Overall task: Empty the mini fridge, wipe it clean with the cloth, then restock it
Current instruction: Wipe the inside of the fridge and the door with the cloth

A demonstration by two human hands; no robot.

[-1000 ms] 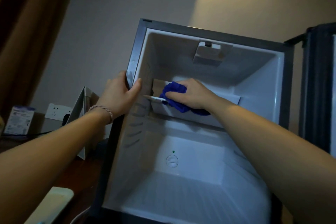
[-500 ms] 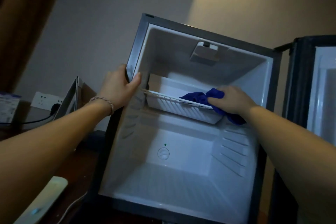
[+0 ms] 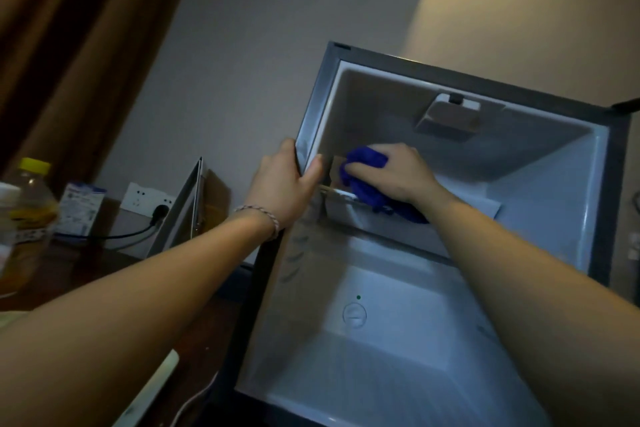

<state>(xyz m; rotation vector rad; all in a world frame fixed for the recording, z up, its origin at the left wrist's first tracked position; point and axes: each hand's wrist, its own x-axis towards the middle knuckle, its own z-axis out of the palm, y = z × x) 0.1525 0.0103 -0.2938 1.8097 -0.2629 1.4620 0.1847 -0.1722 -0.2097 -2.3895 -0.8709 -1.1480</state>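
Head view: right hand (image 3: 398, 173) grip bunches soft, limp cloth (image 3: 363, 177) on shelf (image 3: 337, 192); left hand (image 3: 287, 184) clamps mini fridge (image 3: 485, 340) frame; best held wadded

Dim room, warm glow upper right, blurred edges

This looks like a hotel room or a bedroom, dimly lit. A small mini fridge (image 3: 450, 253) stands open on a dark wooden bench (image 3: 104, 274) against a plain wall. Heavy brown curtains (image 3: 69, 45) hang on the left, a wall socket (image 3: 147, 199) holds a plugged-in cable, and a yellow-capped drink bottle (image 3: 29, 218) stands nearby.
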